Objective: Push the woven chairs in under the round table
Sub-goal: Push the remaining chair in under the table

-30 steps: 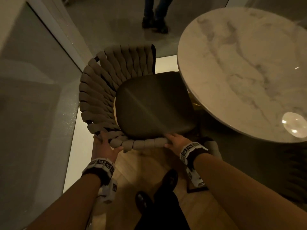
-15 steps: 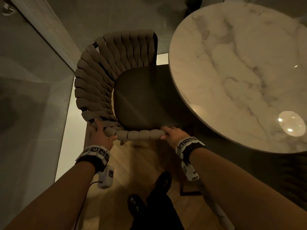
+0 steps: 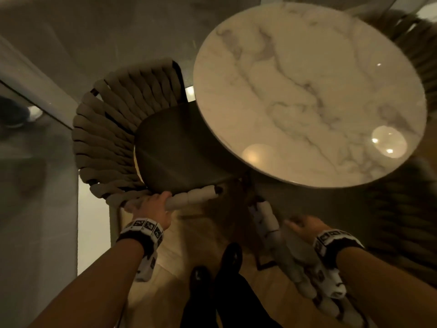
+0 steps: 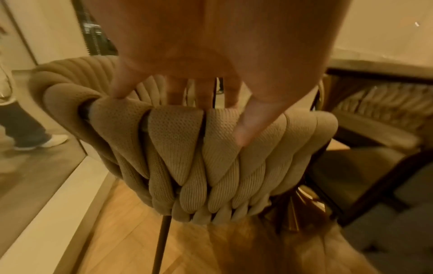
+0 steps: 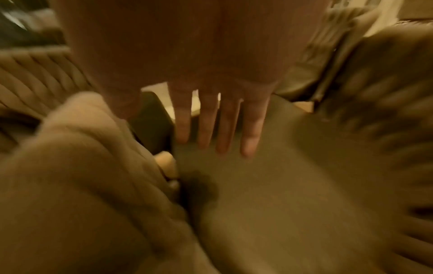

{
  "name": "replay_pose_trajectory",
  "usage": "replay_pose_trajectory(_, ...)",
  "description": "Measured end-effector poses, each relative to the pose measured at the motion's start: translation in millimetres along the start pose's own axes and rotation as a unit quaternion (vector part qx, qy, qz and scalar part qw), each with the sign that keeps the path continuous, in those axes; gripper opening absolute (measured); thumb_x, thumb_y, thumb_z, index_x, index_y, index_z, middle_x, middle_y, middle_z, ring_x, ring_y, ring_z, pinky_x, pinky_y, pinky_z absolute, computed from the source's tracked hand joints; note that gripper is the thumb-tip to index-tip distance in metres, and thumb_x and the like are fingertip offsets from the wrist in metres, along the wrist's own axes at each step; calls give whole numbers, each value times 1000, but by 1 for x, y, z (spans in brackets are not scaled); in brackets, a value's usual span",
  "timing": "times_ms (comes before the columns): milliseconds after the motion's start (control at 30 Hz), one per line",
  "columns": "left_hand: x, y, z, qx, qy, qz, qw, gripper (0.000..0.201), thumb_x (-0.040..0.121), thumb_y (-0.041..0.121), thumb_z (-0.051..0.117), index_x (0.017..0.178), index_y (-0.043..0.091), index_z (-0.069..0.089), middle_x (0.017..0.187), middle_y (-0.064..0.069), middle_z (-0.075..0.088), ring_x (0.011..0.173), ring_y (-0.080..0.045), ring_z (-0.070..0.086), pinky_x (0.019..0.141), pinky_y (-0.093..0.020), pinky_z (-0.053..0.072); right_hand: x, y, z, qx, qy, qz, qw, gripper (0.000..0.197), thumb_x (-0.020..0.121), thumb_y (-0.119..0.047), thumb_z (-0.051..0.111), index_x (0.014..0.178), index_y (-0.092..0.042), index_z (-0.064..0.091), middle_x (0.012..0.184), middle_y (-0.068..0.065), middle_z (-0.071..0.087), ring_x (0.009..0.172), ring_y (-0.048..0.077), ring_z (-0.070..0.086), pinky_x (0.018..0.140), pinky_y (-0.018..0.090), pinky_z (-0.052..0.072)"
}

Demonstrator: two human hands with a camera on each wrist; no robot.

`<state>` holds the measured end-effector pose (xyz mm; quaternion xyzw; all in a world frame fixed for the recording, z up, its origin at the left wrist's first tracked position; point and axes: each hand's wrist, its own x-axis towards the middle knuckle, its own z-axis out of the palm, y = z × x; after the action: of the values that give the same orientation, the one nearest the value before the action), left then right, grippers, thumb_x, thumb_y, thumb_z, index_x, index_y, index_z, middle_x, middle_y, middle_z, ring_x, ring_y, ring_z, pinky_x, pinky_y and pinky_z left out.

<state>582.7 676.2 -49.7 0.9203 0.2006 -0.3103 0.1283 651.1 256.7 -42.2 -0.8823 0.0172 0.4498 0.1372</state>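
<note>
No words, brand names or numbers can be read anywhere in this dim room. The only markings are black-and-white square code patterns printed on the band around the left wrist (image 3: 143, 229) and on the band around the right wrist (image 3: 335, 237); they carry no legible letters or digits. The marble table top (image 3: 307, 91) and the woven chair (image 3: 113, 138) bear no label or sign.
</note>
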Motion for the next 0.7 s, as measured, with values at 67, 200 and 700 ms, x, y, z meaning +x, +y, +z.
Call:
replay_pose_trajectory(67,3,5,1,49,-30,6,998,66,86,26,56,144,38,26,143,-5,43,130,-33,42,107,-57,35,-20,33,16,29,-36,12,999,90,47,-97,35,104,-34,66,110,-4,67,101,18,61,92,33,48)
replay_pose_trajectory(200,11,5,2,89,-50,9,995,75,83,22,58,146,36,21,144,-10,42,132,-38,40,109,-57,33,-62,45,57,17,-117,14,993,68,73,-76,52,127,-34,53,114,-6,64,100,14,62,90,36,51)
replay_pose_trajectory(700,19,8,3,115,-10,74,991,41,94,18,40,134,28,40,121,-15,54,107,-39,57,92,-53,49,-78,17,108,-2,5,66,998,46,95,-44,44,136,-25,34,122,8,59,102,26,61,82,35,49)
